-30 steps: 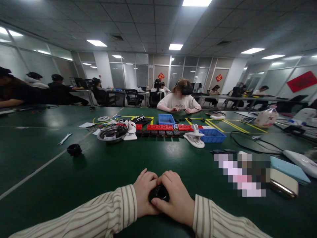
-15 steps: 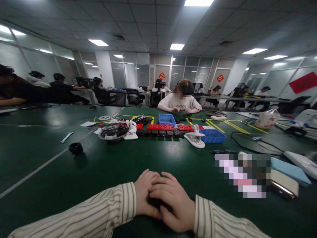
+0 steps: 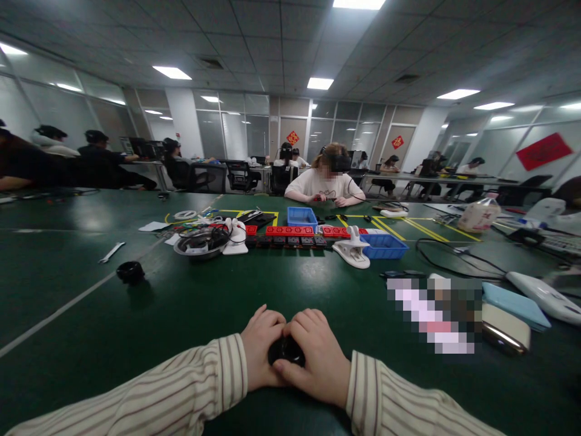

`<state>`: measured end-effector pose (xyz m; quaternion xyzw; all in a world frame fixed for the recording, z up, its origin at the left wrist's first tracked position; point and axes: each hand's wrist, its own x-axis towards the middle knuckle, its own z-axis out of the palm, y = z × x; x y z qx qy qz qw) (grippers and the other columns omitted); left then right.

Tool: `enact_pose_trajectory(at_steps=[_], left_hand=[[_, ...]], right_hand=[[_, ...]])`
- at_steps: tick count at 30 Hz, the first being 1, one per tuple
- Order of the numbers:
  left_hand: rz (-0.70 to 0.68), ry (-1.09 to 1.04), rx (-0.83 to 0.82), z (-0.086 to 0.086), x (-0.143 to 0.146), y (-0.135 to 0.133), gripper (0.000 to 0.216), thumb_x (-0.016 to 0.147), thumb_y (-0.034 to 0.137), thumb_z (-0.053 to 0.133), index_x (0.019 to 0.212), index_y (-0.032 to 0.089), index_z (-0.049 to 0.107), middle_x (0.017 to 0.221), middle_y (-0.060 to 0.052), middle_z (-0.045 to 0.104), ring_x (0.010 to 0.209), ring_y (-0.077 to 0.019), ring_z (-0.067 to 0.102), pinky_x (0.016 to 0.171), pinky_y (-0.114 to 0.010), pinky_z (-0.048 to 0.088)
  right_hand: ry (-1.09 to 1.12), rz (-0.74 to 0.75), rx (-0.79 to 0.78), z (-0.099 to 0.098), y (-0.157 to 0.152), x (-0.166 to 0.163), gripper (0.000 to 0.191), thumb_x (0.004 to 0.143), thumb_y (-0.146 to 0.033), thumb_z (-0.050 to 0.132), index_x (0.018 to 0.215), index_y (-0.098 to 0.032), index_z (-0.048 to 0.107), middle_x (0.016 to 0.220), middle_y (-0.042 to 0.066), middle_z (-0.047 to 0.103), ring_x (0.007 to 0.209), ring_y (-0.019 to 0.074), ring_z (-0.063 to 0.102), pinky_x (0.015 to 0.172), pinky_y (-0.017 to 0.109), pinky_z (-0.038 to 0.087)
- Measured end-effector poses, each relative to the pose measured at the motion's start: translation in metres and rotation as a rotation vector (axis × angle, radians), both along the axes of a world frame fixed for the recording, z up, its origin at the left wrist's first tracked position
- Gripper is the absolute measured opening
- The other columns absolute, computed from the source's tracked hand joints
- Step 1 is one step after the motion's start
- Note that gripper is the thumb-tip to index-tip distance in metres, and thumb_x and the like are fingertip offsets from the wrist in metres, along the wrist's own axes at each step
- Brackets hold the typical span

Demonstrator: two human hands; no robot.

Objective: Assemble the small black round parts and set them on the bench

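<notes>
Green table is filling the frame, white lines crossing its left part, office desks and glass walls sitting behind.

Small black round part is sitting on the table near the front edge, dead centre, mostly hidden by the hands. Left hand is curling around its left side, fingers bent and touching it. Right hand is wrapping over its right side, thumb pressing along the lower front of it, fingers curled and meeting the left hand's fingertips above. Both hands are closing on the same part; both striped sleeves are resting on the table.

Open green surface is lying all around the hands, widest to the left and ahead; to the right it is running out at a blurred patch with a beige case and a light blue case beside it.

Counting outward: one second black round part is sitting alone well off to the left, one wrench beyond it. One metal bowl of cables, two blue bins, one white clamp and one row of red blocks are lining the middle of the table. One person in a white shirt is sitting across, hands on the table.
</notes>
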<state>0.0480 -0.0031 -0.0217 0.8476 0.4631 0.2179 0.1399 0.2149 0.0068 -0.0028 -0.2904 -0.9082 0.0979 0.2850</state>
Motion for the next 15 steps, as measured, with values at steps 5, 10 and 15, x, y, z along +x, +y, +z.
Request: enact_pose_trajectory(at_steps=[5, 10, 15], left_hand=[[-0.095, -0.025, -0.057, -0.001, -0.004, 0.006, 0.041, 0.050, 0.037, 0.073, 0.087, 0.022, 0.062, 0.093, -0.002, 0.053, 0.091, -0.0233, 0.051, 0.097, -0.046, 0.029], [-0.170, -0.035, -0.026, 0.001, -0.005, 0.008, 0.037, 0.051, 0.039, 0.072, 0.082, 0.021, 0.062, 0.091, -0.002, 0.054, 0.089, -0.0226, 0.052, 0.093, -0.043, 0.034], [-0.134, -0.013, 0.000, 0.002, -0.002, 0.002, 0.062, 0.053, 0.049, 0.069, 0.106, 0.022, 0.054, 0.104, -0.007, 0.053, 0.099, -0.0277, 0.049, 0.098, -0.053, 0.025]], right_hand=[[0.053, 0.199, 0.013, 0.007, -0.002, 0.002, 0.023, 0.066, -0.022, 0.042, 0.085, -0.018, 0.054, 0.085, 0.006, 0.057, 0.080, 0.0199, 0.046, 0.073, 0.036, 0.036], [0.119, 0.385, 0.062, 0.012, -0.005, 0.003, 0.022, 0.061, -0.016, 0.036, 0.075, -0.021, 0.053, 0.079, 0.002, 0.063, 0.083, 0.0186, 0.051, 0.085, 0.039, 0.034], [0.168, 0.373, 0.070, 0.012, -0.005, 0.005, 0.030, 0.071, -0.023, 0.039, 0.098, -0.019, 0.052, 0.096, 0.005, 0.062, 0.095, 0.0199, 0.050, 0.094, 0.042, 0.028]])
